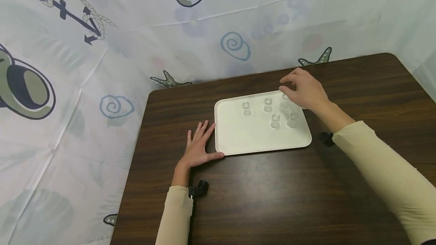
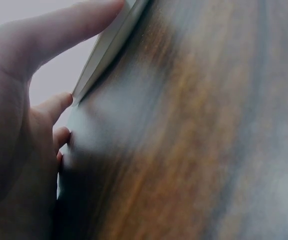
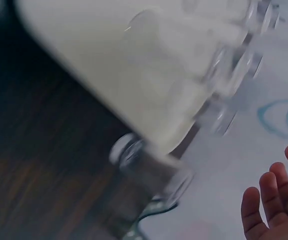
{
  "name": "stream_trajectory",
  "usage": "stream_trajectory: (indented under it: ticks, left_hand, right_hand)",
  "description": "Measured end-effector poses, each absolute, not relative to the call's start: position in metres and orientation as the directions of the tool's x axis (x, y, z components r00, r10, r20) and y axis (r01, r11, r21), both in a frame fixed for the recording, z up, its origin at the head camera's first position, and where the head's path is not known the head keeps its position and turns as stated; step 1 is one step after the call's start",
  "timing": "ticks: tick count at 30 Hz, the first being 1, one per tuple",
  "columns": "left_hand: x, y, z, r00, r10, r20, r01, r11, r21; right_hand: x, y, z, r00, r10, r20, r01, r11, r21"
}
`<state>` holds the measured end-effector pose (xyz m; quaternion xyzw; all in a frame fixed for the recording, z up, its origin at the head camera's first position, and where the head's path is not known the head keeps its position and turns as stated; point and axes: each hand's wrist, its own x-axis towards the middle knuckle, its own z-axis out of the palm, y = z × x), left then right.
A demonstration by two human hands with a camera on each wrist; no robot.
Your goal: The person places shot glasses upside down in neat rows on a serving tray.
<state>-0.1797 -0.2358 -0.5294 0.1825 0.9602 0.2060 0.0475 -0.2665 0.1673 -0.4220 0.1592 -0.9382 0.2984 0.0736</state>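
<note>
Head view: my left hand lies flat on the dark wooden table, fingers straight, thumb and fingertips against the near-left corner of the white tray. It grips nothing, just braces the tray. Left wrist view agrees: the fingers touch the tray edge with the wood grain beside them.

My right hand hovers over the tray's far-right corner, fingers loosely curled and spread, directly above one small clear glass. I can't see any finger closed round it, so I call the hand open and not yet holding. The right wrist view is motion-blurred; only the fingertips show, spread, with nothing between them, and several glasses smeared along the tray's far side.

Five small clear glasses stand upright on the tray: three in the far row, with the one under my hand rightmost, and two nearer, and. The near-right one sits just beside the one I'm reaching for.

To do this well, I judge I should:
- come straight down and pinch the glass by its rim or upper wall;
- keep my knuckles off the neighbour just beside it;
- keep the left hand pressed so the tray won't slide.

The glasses are clear and light, so they will tip easily.
</note>
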Motion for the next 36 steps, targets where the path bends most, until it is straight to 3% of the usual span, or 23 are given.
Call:
stream_trajectory:
  ticks: [14,22,36]
  left_hand:
    - [-0.177,-0.236,-0.529,-0.926,0.377,0.000,0.342,0.840,0.422]
    - [-0.178,-0.237,-0.528,-0.926,0.377,-0.014,0.338,0.845,0.415]
    - [-0.179,-0.237,-0.530,-0.925,0.381,-0.009,0.343,0.842,0.416]
  right_hand:
    - [-0.263,0.229,-0.448,-0.993,-0.054,0.106,-0.115,0.669,-0.735]
    - [-0.257,0.248,-0.468,-0.995,-0.093,-0.029,-0.039,0.655,-0.755]
    - [-0.259,0.245,-0.488,-0.976,-0.191,-0.100,-0.055,0.668,-0.742]
